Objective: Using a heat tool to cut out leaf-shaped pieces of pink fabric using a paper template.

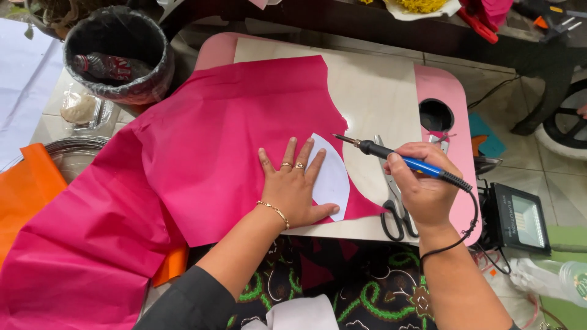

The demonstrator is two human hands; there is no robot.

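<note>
My left hand (292, 183) lies flat with fingers spread on a large pink fabric sheet (202, 134), pressing down a white petal-shaped paper template (332, 177) that sits under its fingers and thumb. My right hand (423, 186) grips a soldering iron (403, 160) with a blue and black handle. Its metal tip points left, just above the template's top edge, near the cut edge of the fabric. A black cord runs from the iron around my right wrist.
Black-handled scissors (394, 211) lie on the small pink lap table (440, 85) beside my right hand. A lined bin (116, 55) with a bottle stands at the back left. Orange fabric (27, 189) lies at left. A black floodlight (520, 217) sits on the floor at right.
</note>
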